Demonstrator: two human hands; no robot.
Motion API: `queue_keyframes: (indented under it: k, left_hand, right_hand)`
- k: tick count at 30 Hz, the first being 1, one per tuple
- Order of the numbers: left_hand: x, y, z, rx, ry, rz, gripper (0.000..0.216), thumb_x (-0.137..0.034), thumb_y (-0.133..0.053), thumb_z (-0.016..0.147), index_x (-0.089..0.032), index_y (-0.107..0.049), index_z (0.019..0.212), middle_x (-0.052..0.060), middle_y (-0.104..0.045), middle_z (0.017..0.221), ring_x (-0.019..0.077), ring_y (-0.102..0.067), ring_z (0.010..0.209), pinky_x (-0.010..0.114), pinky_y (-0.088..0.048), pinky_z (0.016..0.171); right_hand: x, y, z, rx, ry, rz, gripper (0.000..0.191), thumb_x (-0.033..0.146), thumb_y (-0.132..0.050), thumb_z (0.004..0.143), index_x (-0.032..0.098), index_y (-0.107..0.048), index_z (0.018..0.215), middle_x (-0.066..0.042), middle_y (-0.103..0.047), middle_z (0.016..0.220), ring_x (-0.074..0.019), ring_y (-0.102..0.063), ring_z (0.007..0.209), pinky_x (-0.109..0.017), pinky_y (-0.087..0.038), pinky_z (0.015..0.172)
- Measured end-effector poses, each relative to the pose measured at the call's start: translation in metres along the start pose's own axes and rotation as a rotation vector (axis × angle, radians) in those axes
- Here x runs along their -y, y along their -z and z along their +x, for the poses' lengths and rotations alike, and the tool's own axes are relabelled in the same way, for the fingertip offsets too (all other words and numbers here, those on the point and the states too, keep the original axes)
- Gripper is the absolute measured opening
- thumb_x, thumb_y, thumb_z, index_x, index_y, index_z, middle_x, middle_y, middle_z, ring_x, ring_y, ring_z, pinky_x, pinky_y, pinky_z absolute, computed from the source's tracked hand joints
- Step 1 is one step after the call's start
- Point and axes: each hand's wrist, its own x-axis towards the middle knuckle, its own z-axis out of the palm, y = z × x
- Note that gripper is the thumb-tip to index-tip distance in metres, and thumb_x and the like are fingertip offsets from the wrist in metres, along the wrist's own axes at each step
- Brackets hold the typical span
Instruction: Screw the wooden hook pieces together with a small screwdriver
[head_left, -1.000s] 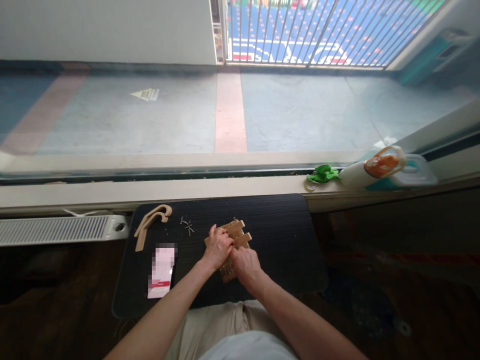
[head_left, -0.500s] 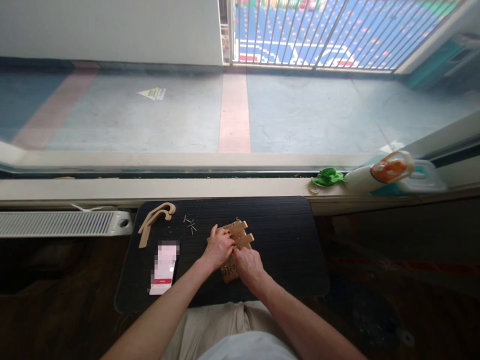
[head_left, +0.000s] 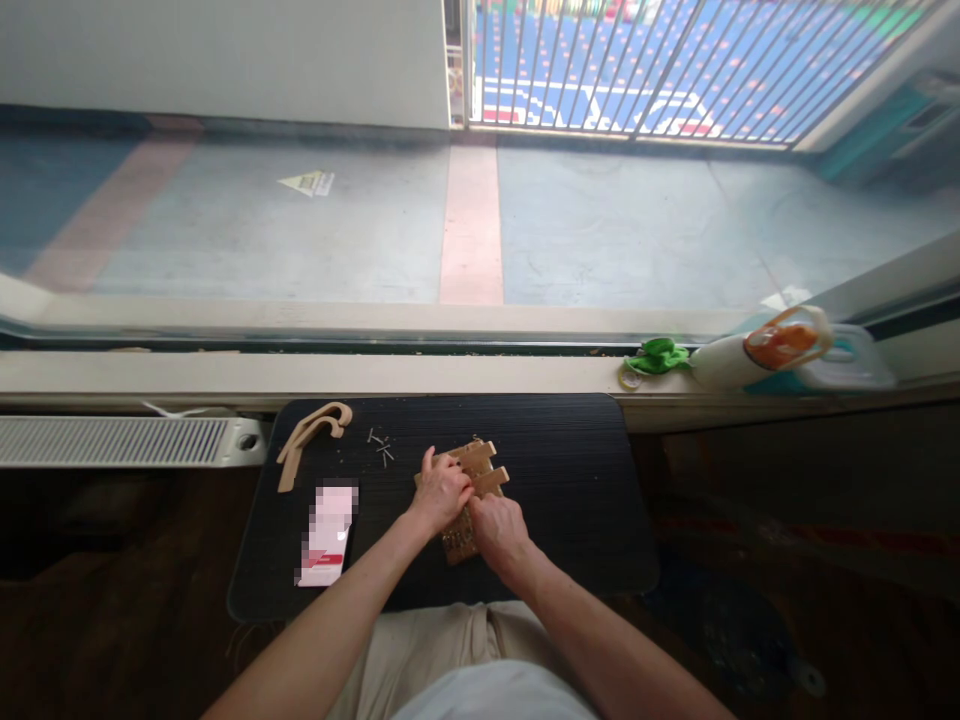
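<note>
A small wooden board (head_left: 459,546) with a rough, patterned surface lies on the black table (head_left: 570,500) in front of me. Across its far part rest two pale wooden strips (head_left: 491,480), their right ends sticking out past the board. My left hand (head_left: 441,490) bends over the strips from the left, its fingers closed on them. Close against those fingers, my right hand (head_left: 499,525) is curled into a fist over the board's right side. Whatever the fist holds is hidden.
Several loose screws or nails (head_left: 381,446) lie left of the board. Farther left are curved wooden hook-shaped pieces (head_left: 319,430), with a phone (head_left: 330,535) nearer me. The windowsill (head_left: 450,375) behind carries a green cloth (head_left: 658,356) and a white bottle (head_left: 724,360). A radiator (head_left: 120,442) stands at left.
Both hands stay at the board, with only a slight shift where the right fist meets the left fingers. The view has tilted very slightly.
</note>
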Motion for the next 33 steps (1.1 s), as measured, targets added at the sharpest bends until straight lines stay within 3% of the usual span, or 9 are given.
queue_keyframes:
  k: [8, 18, 33]
  left_hand:
    - [-0.002, 0.002, 0.011, 0.107, 0.118, 0.007, 0.024, -0.029, -0.050, 0.081, -0.023, -0.070, 0.070, 0.006, -0.067, 0.079, 0.0240, -0.051, 0.093, 0.057, -0.019, 0.099]
    - [0.002, 0.009, 0.013, 0.242, 0.088, -0.019, 0.023, -0.032, -0.047, 0.082, -0.029, -0.070, 0.079, 0.003, -0.067, 0.087, 0.0232, -0.049, 0.100, 0.055, -0.014, 0.102]
    - [-0.006, 0.009, 0.009, 0.222, 0.121, -0.028, 0.024, -0.026, -0.046, 0.084, -0.025, -0.070, 0.079, 0.004, -0.069, 0.089, 0.0219, -0.053, 0.099, 0.051, -0.017, 0.102]
  right_hand:
    - [-0.001, -0.002, 0.002, 0.001, -0.003, -0.004, 0.030, 0.010, -0.035, 0.086, 0.014, -0.064, 0.094, -0.010, -0.068, 0.087, -0.0184, -0.064, 0.082, -0.025, -0.046, 0.070]
    - [-0.001, 0.000, 0.001, 0.010, 0.012, -0.007, 0.030, 0.010, -0.035, 0.087, 0.015, -0.064, 0.093, -0.010, -0.068, 0.087, -0.0182, -0.064, 0.082, -0.025, -0.046, 0.070]
    - [-0.003, -0.004, 0.001, 0.005, 0.004, -0.011, 0.029, 0.012, -0.035, 0.088, 0.016, -0.062, 0.096, -0.011, -0.068, 0.087, -0.0180, -0.064, 0.082, -0.026, -0.045, 0.070]
